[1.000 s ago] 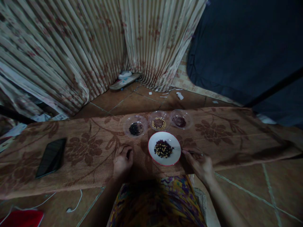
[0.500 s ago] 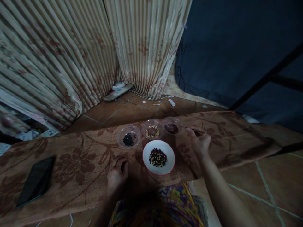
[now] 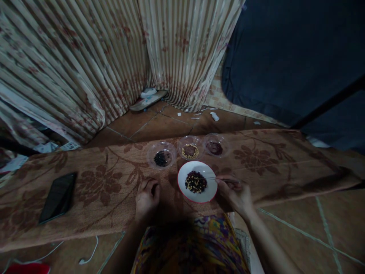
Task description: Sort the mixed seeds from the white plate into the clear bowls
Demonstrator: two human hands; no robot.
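Right, at the centre of it all is the bowl [image 3: 199, 166], white with a red rim, sitting on the cloth [image 3: 285, 182] straight in front of the person. Inside it lies a heap of beans [image 3: 195, 182], dark ones and pale yellow ones jumbled together, a touch left of the middle. And over the rim from the right come the tweezers [image 3: 211, 178], thin prongs pointing at the heap's edge; whether they pinch a bean is too small to tell. The right hand [image 3: 235, 192] has them gripped between thumb and fingers, just beside the bowl. Over to the left hand [image 3: 147, 196]: it rests on the cloth, fingers curled, and I can't tell whether it's fully closed or has anything inside.

Just beyond the bowl, three clear tubs in a row! Left tub [image 3: 170, 156], black beans; middle tub [image 3: 190, 151], a ring of yellow ones; right tub [image 3: 225, 146], dark reddish ones. Well off to the left, a dark phone [image 3: 57, 198] lies flat and slanted. Past the far edge, the tiled floor [image 3: 148, 127] carries white scraps [image 3: 215, 116] and a skateboard [image 3: 149, 101] by the striped curtain [image 3: 182, 61], with a dark blue sheet [image 3: 299, 49] hanging on the right.
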